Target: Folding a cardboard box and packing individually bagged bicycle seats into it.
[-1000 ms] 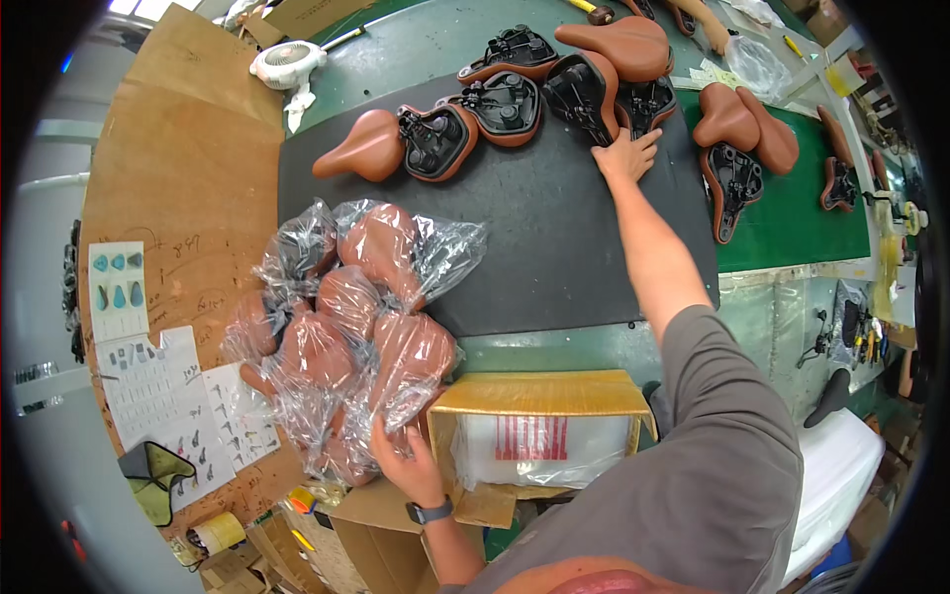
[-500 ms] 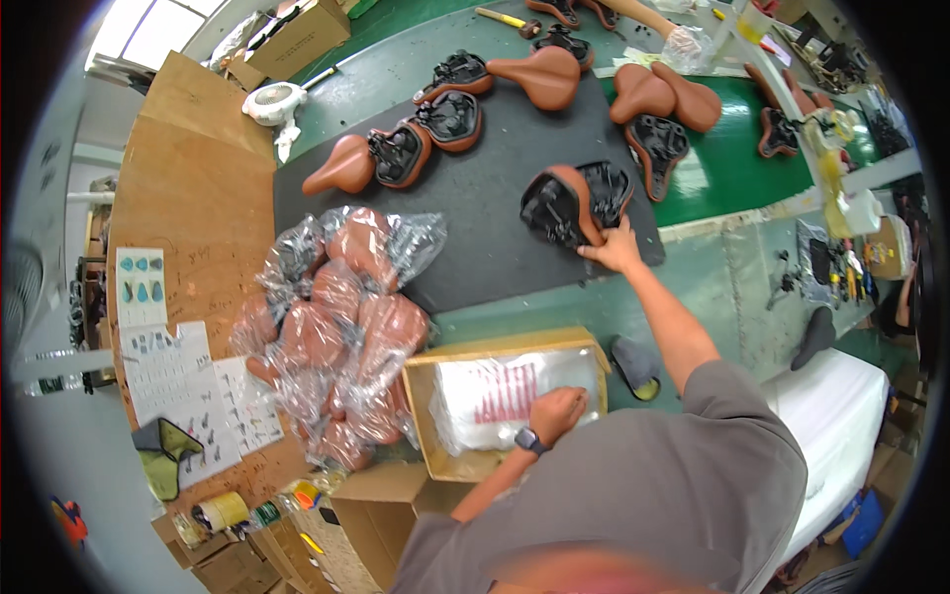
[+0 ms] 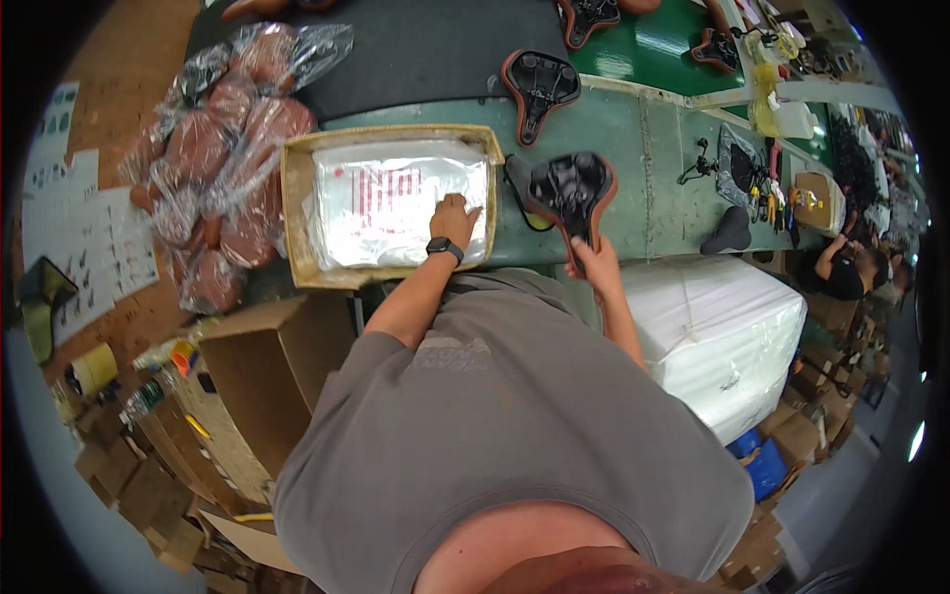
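Nearby, just right of an open carton [image 3: 298, 213], we see a brown saddle [image 3: 569, 183] held underside up, our right hand's [image 3: 596, 265] fingers clamped on its narrow nose, probably because that suits one hand. Our left hand [image 3: 453, 218] rests on clear plastic bags [image 3: 386, 203] in the carton; whether its fingers pinch one, we cannot tell. Half a second ago we gripped two saddles; now the second saddle [image 3: 539, 89] lies on the desk [image 3: 638, 139].
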Available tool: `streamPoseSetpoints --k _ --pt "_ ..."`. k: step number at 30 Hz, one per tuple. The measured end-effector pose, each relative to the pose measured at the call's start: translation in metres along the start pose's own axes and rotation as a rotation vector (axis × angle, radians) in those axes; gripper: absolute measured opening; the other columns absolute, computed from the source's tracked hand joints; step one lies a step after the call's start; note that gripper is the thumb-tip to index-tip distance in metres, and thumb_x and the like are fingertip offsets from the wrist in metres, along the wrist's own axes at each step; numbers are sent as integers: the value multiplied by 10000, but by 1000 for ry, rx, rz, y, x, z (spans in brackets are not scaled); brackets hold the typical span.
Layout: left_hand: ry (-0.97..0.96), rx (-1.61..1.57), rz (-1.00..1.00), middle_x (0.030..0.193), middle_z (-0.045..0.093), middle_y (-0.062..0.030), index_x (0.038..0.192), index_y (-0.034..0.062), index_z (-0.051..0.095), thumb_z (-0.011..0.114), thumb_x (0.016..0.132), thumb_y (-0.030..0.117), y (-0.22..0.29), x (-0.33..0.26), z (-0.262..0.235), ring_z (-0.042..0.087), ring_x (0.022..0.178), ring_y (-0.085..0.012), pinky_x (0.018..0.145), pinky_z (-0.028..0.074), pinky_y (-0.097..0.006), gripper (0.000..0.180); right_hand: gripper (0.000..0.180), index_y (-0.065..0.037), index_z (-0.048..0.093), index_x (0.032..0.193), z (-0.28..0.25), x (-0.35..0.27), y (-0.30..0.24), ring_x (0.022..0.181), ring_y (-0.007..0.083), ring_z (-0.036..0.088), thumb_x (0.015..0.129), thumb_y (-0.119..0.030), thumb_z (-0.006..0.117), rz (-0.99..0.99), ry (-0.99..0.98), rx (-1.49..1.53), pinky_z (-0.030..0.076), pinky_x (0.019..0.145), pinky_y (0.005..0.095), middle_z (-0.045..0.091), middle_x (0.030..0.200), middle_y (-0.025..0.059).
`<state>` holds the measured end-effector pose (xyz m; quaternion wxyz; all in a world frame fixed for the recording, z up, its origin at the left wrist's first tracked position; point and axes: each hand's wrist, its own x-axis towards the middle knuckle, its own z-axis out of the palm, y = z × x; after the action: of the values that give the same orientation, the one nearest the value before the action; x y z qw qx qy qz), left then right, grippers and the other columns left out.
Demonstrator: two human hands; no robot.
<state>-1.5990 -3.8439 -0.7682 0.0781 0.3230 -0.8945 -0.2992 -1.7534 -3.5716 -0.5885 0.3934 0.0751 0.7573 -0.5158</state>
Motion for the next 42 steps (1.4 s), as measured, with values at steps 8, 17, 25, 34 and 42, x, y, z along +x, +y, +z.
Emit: streamPoseSetpoints --k 8,17,25,34,42 --pt "134 -258 -214 1099 759 -162 1127 80 776 622 1123 251 -33 -24 8 717 968 -416 868 589 -525 231 407 9 653 1251 -11 8 108 723 222 746 961 -193 855 -105 -124 -186 650 596 377 763 1049 124" --pt "16 -1219 -704 1000 790 -35 1221 -19 792 715 1083 128 -62 -46 -61 734 838 -134 750 604 -313 216 519 -35 524 1397 79 -33 28 843 229 772 968 -26 816 -70 -507 179 662 714 397 760 1128 138" --pt "-139 -563 -134 962 823 -58 1084 -58 773 667 1084 101 -20 -85 -181 736 863 -128 784 556 -303 192 535 -24 491 1498 213 -30 -54 1002 266 810 1025 -27 741 23 -995 252 696 857 402 761 1199 151" --pt "329 -1888 -422 1170 779 -68 1317 45 706 624 1149 153 0 -151 -282 754 1047 -206 928 620 -390 217 432 -24 571 1405 217 -59 -105 916 239 752 1017 -62 757 49 -1054 144 656 780 379 718 1111 129" --pt "277 -1938 -500 1066 766 -19 1234 70 743 679 1129 169 -17 -137 -355 721 945 -134 830 579 -335 159 584 15 589 1437 200 -60 -146 986 276 682 953 -200 837 21 -1279 289 563 782 416 695 1167 159"
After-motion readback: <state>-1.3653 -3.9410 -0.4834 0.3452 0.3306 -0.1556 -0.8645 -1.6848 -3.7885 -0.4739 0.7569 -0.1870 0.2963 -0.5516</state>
